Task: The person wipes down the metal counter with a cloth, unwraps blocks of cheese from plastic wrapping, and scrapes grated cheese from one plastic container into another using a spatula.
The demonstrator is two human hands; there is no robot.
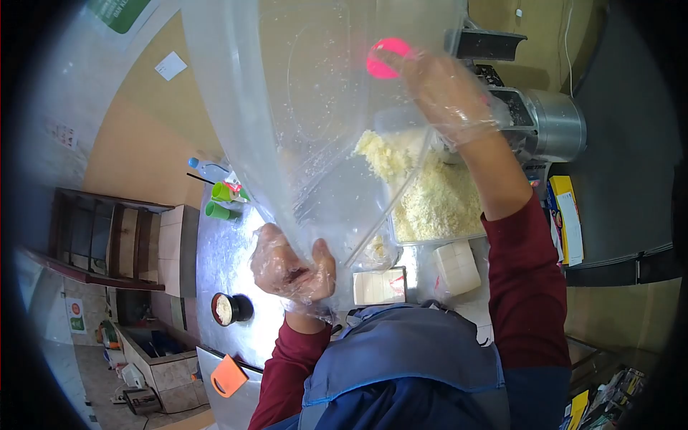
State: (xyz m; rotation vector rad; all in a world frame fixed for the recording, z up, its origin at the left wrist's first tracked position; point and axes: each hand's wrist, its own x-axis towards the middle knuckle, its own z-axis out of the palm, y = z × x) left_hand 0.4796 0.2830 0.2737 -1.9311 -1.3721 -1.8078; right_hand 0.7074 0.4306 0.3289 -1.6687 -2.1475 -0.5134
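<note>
My left hand (294, 269), in a clear plastic glove, is closed on the lower edge of a large clear plastic container (315, 93). The container is tipped up in front of me, with white crumbs stuck to its wall. In my right hand (448, 97), gloved too, is a bright pink scraper (387, 57) with a rounded edge, held against or near the container's wall. Below lies a clear tub (473, 239) heaped with crumbly, pale yellow grated food (437, 204). A clump of it (383, 156) shows at the heap's left side.
Two whitish blocks (380, 287) (457, 267) sit at the table's near side. A metal machine (555, 125) stands right of the tub. On the metal table (251, 272) at left are green cups (221, 210), a bottle (208, 168) and a dark bowl (233, 309). An orange board (228, 376) lies nearer.
</note>
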